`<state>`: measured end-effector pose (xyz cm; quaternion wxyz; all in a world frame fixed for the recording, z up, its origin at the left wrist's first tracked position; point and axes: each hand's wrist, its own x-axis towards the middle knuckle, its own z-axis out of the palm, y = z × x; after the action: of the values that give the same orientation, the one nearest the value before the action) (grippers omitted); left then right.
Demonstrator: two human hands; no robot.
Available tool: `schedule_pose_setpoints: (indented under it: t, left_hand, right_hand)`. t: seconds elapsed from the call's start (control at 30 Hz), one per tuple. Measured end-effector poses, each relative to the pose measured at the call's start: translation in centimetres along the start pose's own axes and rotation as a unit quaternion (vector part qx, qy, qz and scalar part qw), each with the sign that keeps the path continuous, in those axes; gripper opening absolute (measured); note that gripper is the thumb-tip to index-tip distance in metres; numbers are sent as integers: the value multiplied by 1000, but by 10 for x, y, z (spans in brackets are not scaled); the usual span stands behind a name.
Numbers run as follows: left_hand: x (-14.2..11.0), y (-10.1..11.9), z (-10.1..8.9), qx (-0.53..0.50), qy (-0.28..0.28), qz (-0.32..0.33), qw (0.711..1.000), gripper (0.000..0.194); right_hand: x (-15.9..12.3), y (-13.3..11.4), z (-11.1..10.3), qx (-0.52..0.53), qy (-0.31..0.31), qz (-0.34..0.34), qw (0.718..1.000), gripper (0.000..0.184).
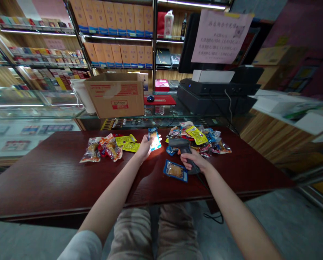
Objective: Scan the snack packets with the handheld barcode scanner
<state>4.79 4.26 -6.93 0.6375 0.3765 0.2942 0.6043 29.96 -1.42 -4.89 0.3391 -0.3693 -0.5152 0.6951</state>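
**Pink notice: Chinese txt, nothing legible for sure**

Pink paper notice (pixel 221 37) taped up at top right: Chinese chars in a short heading + several lines below, small square print at upper right; too blurred to read w/ confidence. Cardboard carton (pixel 115 95): red printed band + red-framed label on front, wording unreadable. Orange boxes on shelves (pixel 118 54): blue bands at base, no legible txt. Blue snack pkt (pixel 155 139), yellow snack pkt (pixel 196 135) + 2nd blue pkt (pixel 175 170): printed labels, all too small/glary to read. No brand or number certain anywhere.
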Motion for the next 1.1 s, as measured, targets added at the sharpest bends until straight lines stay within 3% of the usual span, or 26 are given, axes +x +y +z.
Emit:
schedule_pose_setpoints:
  t: [0.43, 0.5, 0.57, 0.63, 0.67, 0.73, 0.8, 0.87, 0.93, 1.0, 1.07, 1.1]
  left_hand:
    - [-10, 10, 2, 8, -2, 1, 1000, 48]
    - [-11, 12, 4, 33, 4, 0, 999, 44]
    - [-11, 17, 6, 124, 41, 14, 991, 34]
    - [-13, 27, 5, 305, 101, 53, 946, 21]
    - [-14, 33, 3, 414, 131, 77, 898, 16]
    - [-19, 48, -4, 600, 174, 113, 772, 16]
    - [-24, 61, -15, 716, 209, 96, 660, 20]
    - [-29, 71, -28, 774, 250, 77, 576, 23]
    - [-31, 77, -39, 782, 317, 93, 529, 30]
    - [-31, 78, -44, 769, 367, 130, 508, 38]
    - [-28, 74, -39, 766, 347, 168, 514, 40]
    - [-27, 70, -33, 768, 306, 181, 532, 39]
  right_hand:
    - [5, 7, 1, 18, -2, 2, 1000, 44]
    - [6, 8, 0, 20, -3, -1, 1000, 44]
    - [5, 7, 0, 22, -3, -6, 1000, 43]
    - [3, 5, -1, 34, 4, -19, 999, 42]
    - [2, 3, -1, 44, 8, -28, 999, 41]
    - [0, -1, -3, 65, 16, -51, 996, 38]
    - [-2, -4, -5, 80, 24, -72, 994, 36]
    - [-4, -7, -7, 91, 37, -89, 991, 35]
    - [-4, -9, -9, 101, 50, -102, 988, 35]
    - [-4, -10, -10, 109, 63, -112, 986, 35]
    - [-4, -10, -11, 115, 76, -120, 983, 36]
    - [-4, -10, -12, 118, 82, -124, 982, 36]
